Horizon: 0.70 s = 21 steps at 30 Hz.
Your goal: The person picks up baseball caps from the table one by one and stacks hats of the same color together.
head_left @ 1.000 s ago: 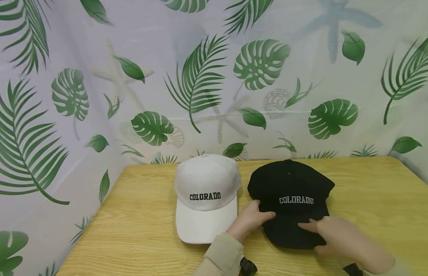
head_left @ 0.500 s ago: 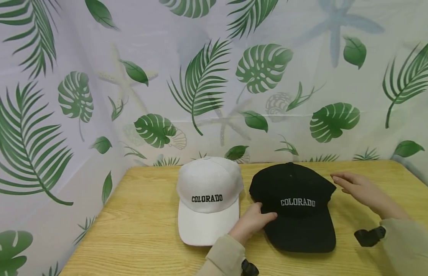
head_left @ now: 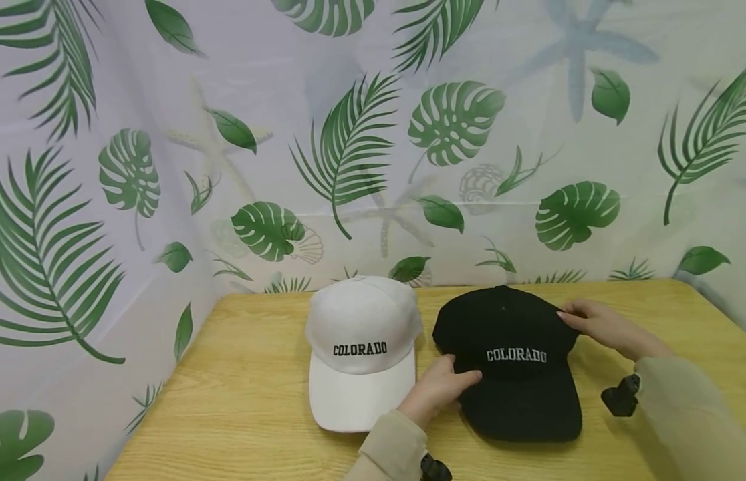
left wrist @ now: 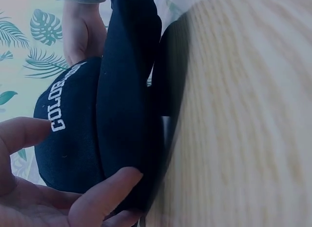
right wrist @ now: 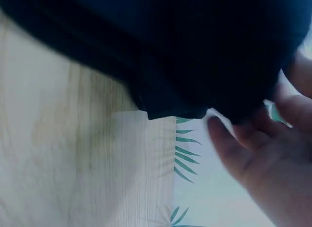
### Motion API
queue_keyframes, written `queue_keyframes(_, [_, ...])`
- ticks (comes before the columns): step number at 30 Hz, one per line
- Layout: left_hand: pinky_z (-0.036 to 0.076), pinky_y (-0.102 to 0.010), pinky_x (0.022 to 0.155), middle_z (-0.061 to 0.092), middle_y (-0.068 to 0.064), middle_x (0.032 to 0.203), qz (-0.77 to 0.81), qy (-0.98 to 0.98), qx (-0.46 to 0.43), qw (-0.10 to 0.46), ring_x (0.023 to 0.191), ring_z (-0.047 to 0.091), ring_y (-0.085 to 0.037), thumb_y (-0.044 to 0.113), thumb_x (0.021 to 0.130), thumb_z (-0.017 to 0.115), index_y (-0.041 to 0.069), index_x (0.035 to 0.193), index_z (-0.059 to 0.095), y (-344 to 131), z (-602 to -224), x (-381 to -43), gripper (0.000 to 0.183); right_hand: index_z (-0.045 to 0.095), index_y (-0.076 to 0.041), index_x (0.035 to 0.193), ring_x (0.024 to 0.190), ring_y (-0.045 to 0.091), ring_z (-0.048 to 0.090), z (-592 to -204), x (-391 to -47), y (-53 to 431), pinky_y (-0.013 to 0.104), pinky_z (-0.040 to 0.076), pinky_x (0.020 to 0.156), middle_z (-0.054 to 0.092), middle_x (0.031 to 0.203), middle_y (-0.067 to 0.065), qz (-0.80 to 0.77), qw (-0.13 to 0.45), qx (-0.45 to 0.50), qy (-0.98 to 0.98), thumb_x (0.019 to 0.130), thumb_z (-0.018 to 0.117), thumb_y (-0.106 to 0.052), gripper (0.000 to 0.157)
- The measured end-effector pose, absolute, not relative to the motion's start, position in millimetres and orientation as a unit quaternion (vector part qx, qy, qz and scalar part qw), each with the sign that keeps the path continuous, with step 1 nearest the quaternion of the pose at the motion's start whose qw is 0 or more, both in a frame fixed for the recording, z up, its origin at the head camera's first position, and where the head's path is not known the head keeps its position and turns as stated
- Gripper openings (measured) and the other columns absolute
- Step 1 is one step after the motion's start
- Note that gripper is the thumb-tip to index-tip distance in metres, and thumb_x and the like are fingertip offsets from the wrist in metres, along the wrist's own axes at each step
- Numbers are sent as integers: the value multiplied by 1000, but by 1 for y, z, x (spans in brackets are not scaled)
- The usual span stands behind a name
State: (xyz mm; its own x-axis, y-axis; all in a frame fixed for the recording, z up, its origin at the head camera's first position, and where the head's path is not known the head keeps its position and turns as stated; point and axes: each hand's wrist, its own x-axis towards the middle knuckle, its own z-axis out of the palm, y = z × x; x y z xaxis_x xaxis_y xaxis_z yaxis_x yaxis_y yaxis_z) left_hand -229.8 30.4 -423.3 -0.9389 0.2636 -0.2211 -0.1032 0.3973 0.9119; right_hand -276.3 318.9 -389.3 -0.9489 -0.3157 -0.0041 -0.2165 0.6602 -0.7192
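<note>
A black baseball cap (head_left: pixel 517 401) with white COLORADO lettering sits on the table, its brim toward me. My left hand (head_left: pixel 439 387) grips its left side where brim meets crown. In the left wrist view the thumb (left wrist: pixel 109 195) lies over the brim and a finger reaches up by the lettering. My right hand (head_left: pixel 610 329) holds the crown's right rear edge, thumb on the outer side; the right wrist view shows its fingers (right wrist: pixel 229 144) bent at the dark cloth, their tips partly hidden. A white baseball cap (head_left: pixel 363 394) with black COLORADO lettering stands left of the black one.
Both caps rest on a wood-grain table (head_left: pixel 240 387). Behind it and along the left hangs a pale leaf-print backdrop (head_left: pixel 253 167). The white cap's brim is close to my left hand. A small black device (head_left: pixel 621 395) is on my right wrist.
My right hand has left the black cap's brim, swung out past its right side, and come in to the crown's rear edge. The left hand keeps its hold; the caps have stayed in place.
</note>
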Motion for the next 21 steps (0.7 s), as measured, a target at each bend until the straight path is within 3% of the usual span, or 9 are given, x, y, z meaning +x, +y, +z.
queue_keyframes(5, [50, -39, 60, 40, -23, 127, 557, 810, 45, 178, 90, 57, -30, 23, 79, 64, -12, 127, 36, 33, -426, -228, 66, 43, 0, 88, 71, 16, 40, -392, -277, 316, 33, 34, 60, 42, 81, 9, -381, 34, -171, 908, 98, 32, -19, 25])
queue_keyframes(9, [50, -41, 63, 38, -23, 129, 575, 796, 39, 184, 101, 52, -31, 23, 79, 64, -11, 128, 34, 36, -427, -228, 66, 36, -1, 83, 62, 18, 32, -392, -280, 311, 33, 29, 55, 31, 72, 7, -363, 15, -154, 919, 99, 26, -22, 28])
queue_keyframes(14, [48, -41, 73, 39, -21, 129, 566, 804, 43, 177, 112, 44, -30, 23, 79, 64, -10, 129, 35, 37, -428, -227, 67, 37, 0, 77, 55, 18, 34, -400, -287, 300, 31, 30, 50, 34, 66, 7, -281, -45, -119, 951, 98, 29, -12, 25])
queue_keyframes(21, [49, -42, 67, 38, -21, 130, 568, 802, 47, 178, 109, 46, -30, 22, 79, 64, -10, 130, 32, 37, -427, -224, 68, 35, 5, 82, 55, 21, 39, -416, -291, 287, 33, 32, 49, 38, 65, 11, -250, -83, -84, 961, 95, 29, -1, 15])
